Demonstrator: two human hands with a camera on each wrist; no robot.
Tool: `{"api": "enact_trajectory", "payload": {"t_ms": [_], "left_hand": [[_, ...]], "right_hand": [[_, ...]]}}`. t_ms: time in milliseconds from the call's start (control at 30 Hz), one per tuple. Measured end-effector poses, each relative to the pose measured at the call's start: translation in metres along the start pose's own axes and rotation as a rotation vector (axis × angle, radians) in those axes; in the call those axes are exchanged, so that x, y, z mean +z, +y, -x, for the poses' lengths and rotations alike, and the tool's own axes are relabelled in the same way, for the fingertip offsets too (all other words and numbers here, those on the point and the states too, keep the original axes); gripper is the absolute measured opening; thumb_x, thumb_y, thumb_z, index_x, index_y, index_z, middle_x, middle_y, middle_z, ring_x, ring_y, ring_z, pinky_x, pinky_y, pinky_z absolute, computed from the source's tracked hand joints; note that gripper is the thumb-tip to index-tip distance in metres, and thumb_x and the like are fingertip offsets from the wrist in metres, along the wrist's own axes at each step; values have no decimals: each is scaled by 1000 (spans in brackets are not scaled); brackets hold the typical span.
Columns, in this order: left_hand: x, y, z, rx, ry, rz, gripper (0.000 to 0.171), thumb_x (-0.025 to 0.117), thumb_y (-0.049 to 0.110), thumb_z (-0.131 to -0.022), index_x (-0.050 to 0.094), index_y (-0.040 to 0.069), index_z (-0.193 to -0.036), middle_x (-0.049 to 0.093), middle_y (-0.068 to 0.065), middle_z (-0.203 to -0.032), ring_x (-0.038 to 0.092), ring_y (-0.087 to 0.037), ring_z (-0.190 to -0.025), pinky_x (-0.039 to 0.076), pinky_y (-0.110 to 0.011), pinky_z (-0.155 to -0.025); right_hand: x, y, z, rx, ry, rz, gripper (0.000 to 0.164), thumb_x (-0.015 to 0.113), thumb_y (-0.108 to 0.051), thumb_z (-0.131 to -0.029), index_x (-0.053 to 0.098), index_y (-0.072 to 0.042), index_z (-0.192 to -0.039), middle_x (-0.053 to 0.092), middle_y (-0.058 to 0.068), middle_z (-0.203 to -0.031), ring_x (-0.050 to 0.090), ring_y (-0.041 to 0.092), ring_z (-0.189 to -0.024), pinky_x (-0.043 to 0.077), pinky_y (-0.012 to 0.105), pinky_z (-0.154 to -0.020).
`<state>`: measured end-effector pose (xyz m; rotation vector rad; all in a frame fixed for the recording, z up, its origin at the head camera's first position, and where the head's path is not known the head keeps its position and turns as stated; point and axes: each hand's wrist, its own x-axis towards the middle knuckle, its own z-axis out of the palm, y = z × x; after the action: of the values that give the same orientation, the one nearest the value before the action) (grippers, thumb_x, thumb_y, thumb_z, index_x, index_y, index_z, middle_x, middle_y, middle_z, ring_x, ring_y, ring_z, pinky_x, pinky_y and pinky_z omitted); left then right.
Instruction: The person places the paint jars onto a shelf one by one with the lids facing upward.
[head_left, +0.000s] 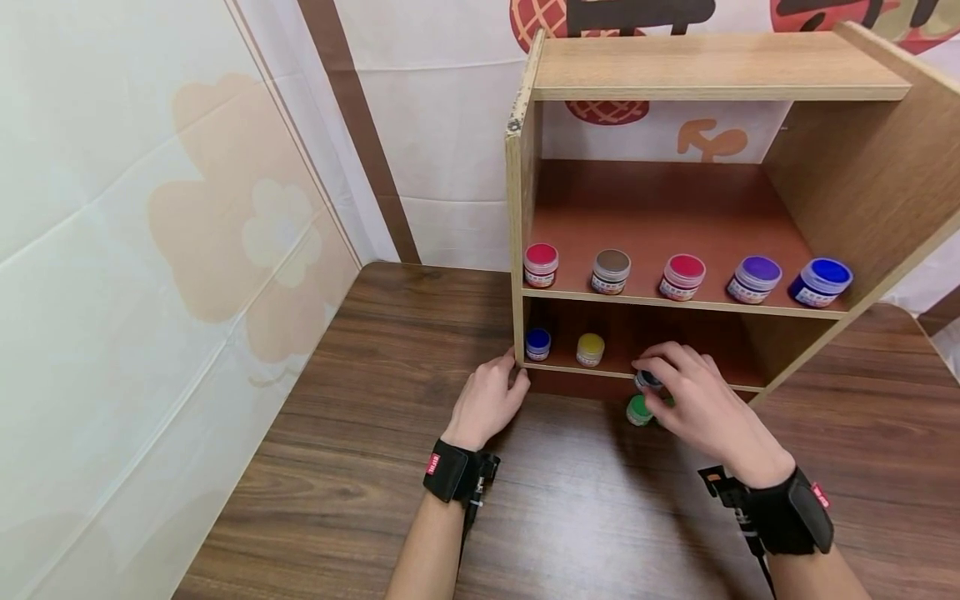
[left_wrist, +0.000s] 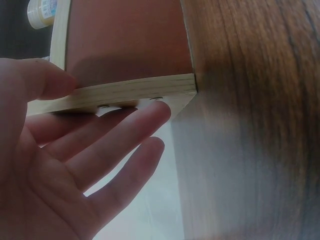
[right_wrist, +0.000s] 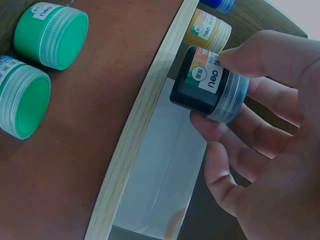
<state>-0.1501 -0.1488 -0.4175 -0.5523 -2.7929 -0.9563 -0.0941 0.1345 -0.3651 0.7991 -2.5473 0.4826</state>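
Observation:
My right hand (head_left: 705, 408) pinches a small black paint jar (right_wrist: 205, 82) with a clear lid between thumb and fingers. It holds the jar at the front of the lower shelf, just above the shelf edge in the right wrist view. Two green paint jars (right_wrist: 64, 37) stand on the table in front, one mostly hidden by the hand in the head view. On the lower shelf are a blue jar (head_left: 537, 343) and a yellow jar (head_left: 590, 349). My left hand (head_left: 486, 400) holds the lower left side panel of the wooden shelf unit (left_wrist: 135, 87), thumb on one face and fingers on the other.
Along the upper shelf stand several jars: a red jar (head_left: 541, 265), a brown jar (head_left: 611, 272), another red jar (head_left: 682, 277), a purple jar (head_left: 754, 279) and a blue jar (head_left: 821, 282). A patterned cloth (head_left: 442, 150) hangs behind the dark wood table (head_left: 360, 467).

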Motion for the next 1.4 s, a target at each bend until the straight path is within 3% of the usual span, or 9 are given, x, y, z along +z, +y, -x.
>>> {"api": "enact_trajectory", "payload": {"t_ms": [167,400,600,767,1200,1400], "left_hand": [[1,-1,1,-7,-8,-5,42,50,19,-96,55,2,-134,61,1,-77,43,-5,-50,33,-21,-44],[1,-1,0,-20,-19,-8,44,49,22,-97,53,-2,-134,70,-8,-98,45,-6,-51,34,-21,-44],[1,-1,0,-21,-24,-7,44,49,21,-97,52,0,-136,63,-1,-80,41,-5,-49,31,-21,-43],[1,0,0,-20,-26,-1,44,48,21,-97,52,0,-136,60,1,-76,41,-5,-48,31,-21,-42],[0,1,0,-21,-25,0,44,49,21,-97,53,0,-135,60,0,-76,41,-5,-48,31,-21,-42],[0,0,0,-21,-24,-5,44,49,21,-97,53,-1,-135,65,-3,-84,43,-5,-50,33,-21,-43]], "right_hand": [[2,3,-2,14,-11,-9,35,77,-1,-73,65,-2,-106,59,13,-107,55,27,-95,44,48,-76],[4,7,-7,54,-46,-10,32,74,-3,-77,66,0,-108,60,15,-109,56,29,-98,45,50,-80],[6,11,-12,80,-54,-8,30,70,-4,-80,66,0,-110,60,16,-111,57,30,-99,45,51,-80],[10,16,-15,84,-33,-22,31,70,-3,-79,65,2,-110,59,17,-111,56,32,-97,45,51,-80],[13,19,-18,107,-19,-41,33,70,-4,-80,64,3,-112,57,18,-113,55,33,-99,44,52,-81],[13,19,-17,115,-29,-35,33,69,-5,-81,64,2,-113,57,18,-114,56,33,-99,44,53,-82]]}}
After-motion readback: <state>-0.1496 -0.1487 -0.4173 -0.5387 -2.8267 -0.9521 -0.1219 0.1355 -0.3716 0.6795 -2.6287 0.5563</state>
